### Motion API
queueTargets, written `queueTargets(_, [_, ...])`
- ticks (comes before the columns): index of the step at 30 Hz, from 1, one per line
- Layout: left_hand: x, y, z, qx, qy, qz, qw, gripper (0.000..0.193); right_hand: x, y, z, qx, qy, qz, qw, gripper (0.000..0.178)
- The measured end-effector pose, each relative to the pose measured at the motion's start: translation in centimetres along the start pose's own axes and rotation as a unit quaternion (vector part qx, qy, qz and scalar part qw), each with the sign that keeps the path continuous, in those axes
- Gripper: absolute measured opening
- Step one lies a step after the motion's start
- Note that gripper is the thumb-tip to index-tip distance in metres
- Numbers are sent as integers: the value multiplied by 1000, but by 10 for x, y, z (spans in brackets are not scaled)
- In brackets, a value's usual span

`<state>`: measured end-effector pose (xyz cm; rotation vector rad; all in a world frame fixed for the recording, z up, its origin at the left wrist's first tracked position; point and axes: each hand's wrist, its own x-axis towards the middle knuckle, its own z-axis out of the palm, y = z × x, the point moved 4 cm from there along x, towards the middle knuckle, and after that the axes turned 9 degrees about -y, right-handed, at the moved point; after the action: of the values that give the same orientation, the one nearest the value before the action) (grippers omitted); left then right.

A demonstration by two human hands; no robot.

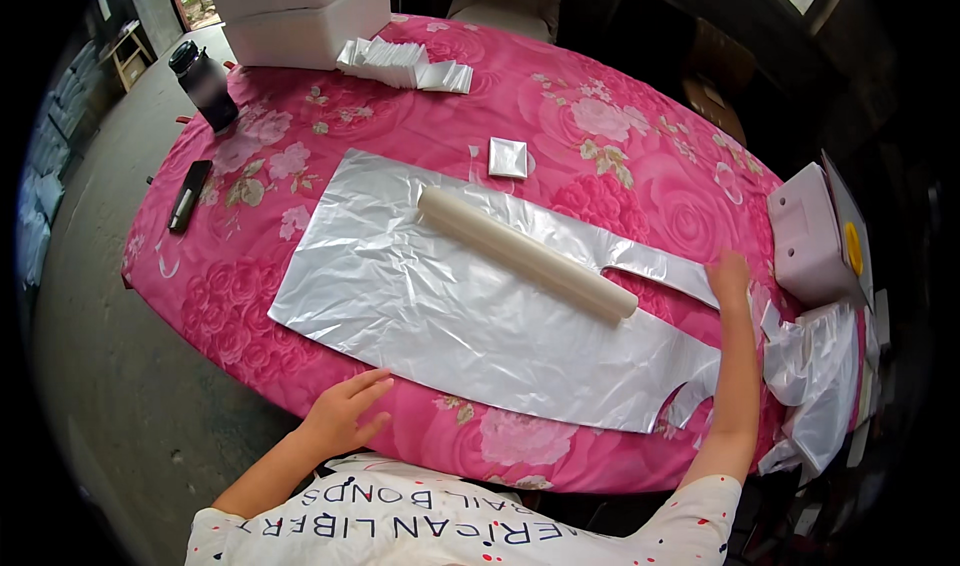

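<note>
A shiny, translucent plastic apron (400, 296) lies spread and wrinkled across the table, its cut-out, strap-like end toward the right. On top of it a pale cylindrical roll or tube (525, 253) rests at a slant. My right hand (729, 274) is closed at the tip of the apron's far strap; its fingertips are partly hidden. My left hand (350, 412) is open, fingers apart and empty, at the near table edge just below the apron's lower edge. Beyond the apron sits a small folded plastic square (508, 158).
The table has a pink floral cloth (690, 206). Toward the back left stand white foam boxes (300, 26), a row of folded white packets (400, 63), a dark bottle (205, 88) and a black slim object (190, 196). At right are a white box (812, 236) and loose plastic (815, 376).
</note>
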<state>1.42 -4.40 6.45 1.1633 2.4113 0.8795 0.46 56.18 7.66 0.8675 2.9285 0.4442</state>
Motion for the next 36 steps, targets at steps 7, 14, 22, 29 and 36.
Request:
queueTargets(7, [41, 5, 0, -3, -60, 79, 995, 47, -109, -198, -39, 287, -50, -283, 914, 50])
queueTargets(14, [105, 27, 36, 107, -109, 42, 987, 78, -186, -205, -33, 345, -137, -230, 900, 55])
queueTargets(22, [155, 47, 100, 108, -8, 94, 990, 99, -206, -135, 25, 297, -47, -165, 939, 63])
queueTargets(29, [164, 93, 122, 131, -125, 168, 969, 96, -204, 27, 88, 185, -51, 199, 961, 62])
queueTargets(36, [166, 98, 121, 141, -150, 168, 964, 94, -228, 106, 43, -151, -64, 376, 912, 47])
